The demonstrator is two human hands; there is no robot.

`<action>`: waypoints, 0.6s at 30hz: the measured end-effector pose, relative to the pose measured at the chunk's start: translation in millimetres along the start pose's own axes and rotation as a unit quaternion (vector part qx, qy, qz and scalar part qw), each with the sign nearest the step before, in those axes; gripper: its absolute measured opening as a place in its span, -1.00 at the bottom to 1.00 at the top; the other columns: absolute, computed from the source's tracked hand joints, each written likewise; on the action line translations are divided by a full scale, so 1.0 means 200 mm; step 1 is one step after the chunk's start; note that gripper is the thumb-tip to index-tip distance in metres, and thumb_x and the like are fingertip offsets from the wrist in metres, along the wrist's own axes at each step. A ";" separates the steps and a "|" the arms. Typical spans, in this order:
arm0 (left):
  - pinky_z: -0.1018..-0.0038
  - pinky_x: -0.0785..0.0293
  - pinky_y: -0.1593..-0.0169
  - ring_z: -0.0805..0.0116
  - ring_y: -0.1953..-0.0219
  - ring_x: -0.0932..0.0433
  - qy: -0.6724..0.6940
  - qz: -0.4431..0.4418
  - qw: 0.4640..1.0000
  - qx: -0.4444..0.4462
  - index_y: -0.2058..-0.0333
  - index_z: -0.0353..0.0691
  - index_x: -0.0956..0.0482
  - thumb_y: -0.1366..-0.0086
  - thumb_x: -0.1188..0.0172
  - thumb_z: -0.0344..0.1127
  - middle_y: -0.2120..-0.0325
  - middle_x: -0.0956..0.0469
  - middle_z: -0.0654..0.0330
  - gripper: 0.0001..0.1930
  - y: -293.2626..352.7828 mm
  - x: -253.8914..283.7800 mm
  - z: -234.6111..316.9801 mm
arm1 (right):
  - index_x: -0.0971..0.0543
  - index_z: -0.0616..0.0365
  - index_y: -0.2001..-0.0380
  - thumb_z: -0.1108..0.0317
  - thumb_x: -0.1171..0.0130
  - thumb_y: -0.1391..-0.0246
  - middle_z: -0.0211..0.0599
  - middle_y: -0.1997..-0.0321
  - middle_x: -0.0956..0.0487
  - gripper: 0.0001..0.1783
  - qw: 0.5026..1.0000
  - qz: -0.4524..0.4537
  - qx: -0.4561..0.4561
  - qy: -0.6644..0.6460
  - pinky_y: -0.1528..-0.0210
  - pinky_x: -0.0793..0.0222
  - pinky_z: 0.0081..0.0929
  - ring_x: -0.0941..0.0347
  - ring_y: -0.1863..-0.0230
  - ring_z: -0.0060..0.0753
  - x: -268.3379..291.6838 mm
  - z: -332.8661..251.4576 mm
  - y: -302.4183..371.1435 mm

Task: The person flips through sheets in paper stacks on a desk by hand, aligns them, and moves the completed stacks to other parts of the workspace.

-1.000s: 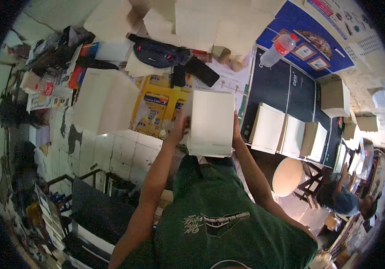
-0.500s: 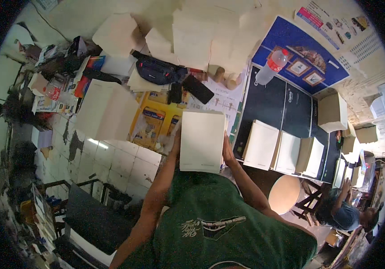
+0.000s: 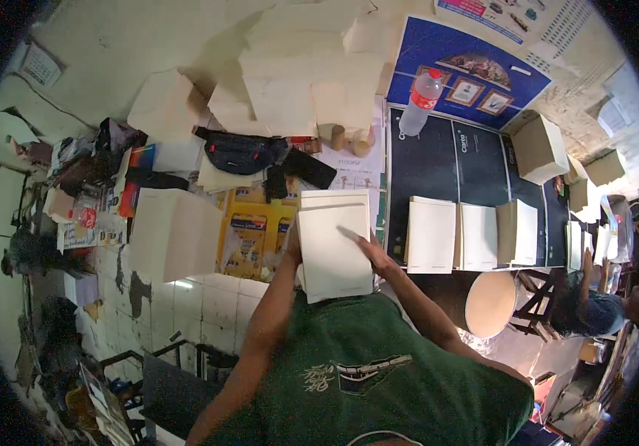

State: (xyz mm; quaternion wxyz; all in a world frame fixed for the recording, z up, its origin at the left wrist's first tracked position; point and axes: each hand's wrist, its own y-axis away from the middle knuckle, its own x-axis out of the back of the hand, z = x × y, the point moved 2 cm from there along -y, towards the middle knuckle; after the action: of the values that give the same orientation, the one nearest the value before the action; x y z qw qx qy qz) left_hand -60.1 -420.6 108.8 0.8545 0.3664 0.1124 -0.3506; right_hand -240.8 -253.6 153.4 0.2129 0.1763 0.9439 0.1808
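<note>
Close to my chest is a thick stack of cream paper sheets (image 3: 334, 264). Its upper part sits askew, lower than the sheets whose far edge shows behind it. My left hand (image 3: 294, 245) grips the stack's left side, its fingers mostly hidden by the paper. My right hand (image 3: 368, 251) is at the right edge, with a finger reaching over the top face and the rest closed round the side. Beyond the stack lies a yellow printed sheet (image 3: 249, 241) on the tabletop.
Three paper stacks (image 3: 432, 234) lie on the black tabletop (image 3: 438, 163) to the right, near a clear bottle (image 3: 421, 104) with a red cap. A black waist bag (image 3: 241, 152) and large paper piles (image 3: 174, 234) stand left and behind. Another person (image 3: 594, 301) works at far right.
My right hand has moved from the stack's side partly onto its top. The upper sheets have shifted toward me, uncovering a strip at the far edge. The whole view has also turned slightly.
</note>
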 end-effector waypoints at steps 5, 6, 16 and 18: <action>0.34 -0.35 -0.11 0.32 0.06 -0.48 -0.064 -0.048 0.996 -0.032 0.09 -0.24 -0.50 -0.42 0.36 0.36 0.16 -0.54 0.14 -0.27 -0.15 0.08 0.25 | 0.00 0.19 -0.38 0.10 -0.44 0.01 -0.03 -0.25 -0.36 0.07 0.992 0.027 0.077 0.097 -0.24 -0.35 -0.22 -0.33 -0.25 -0.19 -0.19 -0.42 -0.04; 0.35 -0.36 -0.11 0.32 0.07 -0.48 -0.066 -0.059 0.995 -0.040 0.10 -0.24 -0.50 -0.42 0.36 0.35 0.17 -0.54 0.15 -0.27 -0.15 0.09 0.28 | 0.05 0.18 -0.40 0.10 -0.47 0.05 -0.03 -0.30 -0.30 0.14 0.984 0.023 0.124 0.129 -0.27 -0.32 -0.20 -0.29 -0.28 -0.18 -0.22 -0.45 -0.01; 0.42 -0.40 -0.05 0.41 0.15 -0.51 -0.047 -0.130 0.970 -0.199 0.19 -0.24 -0.54 -0.47 0.41 0.30 0.26 -0.57 0.22 -0.28 0.05 0.13 0.25 | 0.35 0.11 -0.47 -0.41 -0.52 0.50 0.08 -0.56 0.23 0.70 0.893 -0.106 0.268 0.344 -0.51 0.28 -0.01 0.27 -0.56 0.00 -0.13 -0.19 0.20; 0.42 -0.41 -0.05 0.41 0.16 -0.51 -0.085 -0.138 0.968 -0.193 0.23 -0.25 -0.55 -0.47 0.40 0.30 0.29 -0.57 0.22 -0.28 0.04 0.19 0.28 | 0.34 0.08 -0.47 -0.55 -0.41 0.55 0.03 -0.57 0.27 0.71 0.928 -0.140 0.243 0.246 -0.51 0.31 0.00 0.29 -0.56 -0.02 -0.05 -0.16 0.21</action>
State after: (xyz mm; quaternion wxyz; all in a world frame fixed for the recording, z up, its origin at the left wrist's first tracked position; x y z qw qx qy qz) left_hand -31.6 -475.7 135.6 0.8587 0.1446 0.1549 -0.4666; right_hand -237.6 -229.8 201.1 -0.0518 0.0385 0.9967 -0.0483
